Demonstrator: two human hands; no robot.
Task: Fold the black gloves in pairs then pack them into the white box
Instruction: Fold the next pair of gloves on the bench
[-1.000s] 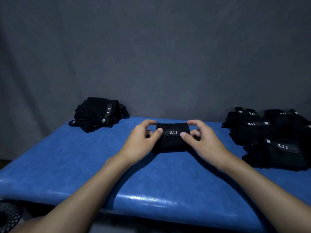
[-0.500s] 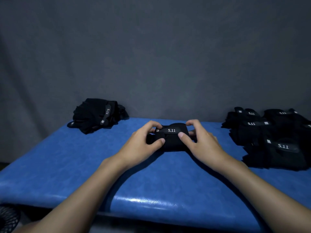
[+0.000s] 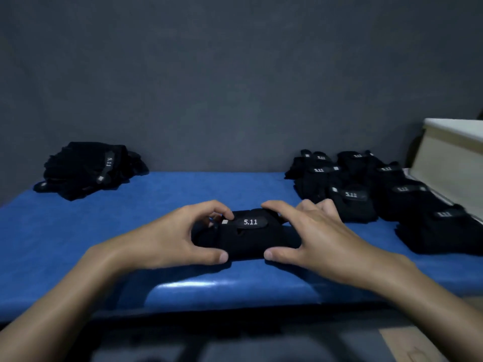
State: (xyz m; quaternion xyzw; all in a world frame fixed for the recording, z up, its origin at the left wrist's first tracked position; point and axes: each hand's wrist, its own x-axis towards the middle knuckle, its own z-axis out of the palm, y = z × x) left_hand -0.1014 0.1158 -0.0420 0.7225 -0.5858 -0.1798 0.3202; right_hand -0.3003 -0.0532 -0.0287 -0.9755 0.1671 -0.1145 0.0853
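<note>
Loose gloves (image 3: 88, 171): lying heaped at the far left of the worktop (image 3: 203, 186).
Left hand (image 3: 167, 236): gripping the left end of the folded pair (image 3: 248, 240), which is resting mid-worktop.
Right hand (image 3: 318, 239): pinching its right end, thumb in front.
Folded stack (image 3: 379, 197): sitting at the right, near the white box (image 3: 452, 158).

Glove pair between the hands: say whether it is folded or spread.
Folded: the glove pair is a compact bundle, 5.11 strap on top, left hand and right hand gripping its ends.

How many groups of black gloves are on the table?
3: a loose pile, far left; a folded bundle in the left hand and right hand, centre; a stack at right, some perhaps hidden.
</note>
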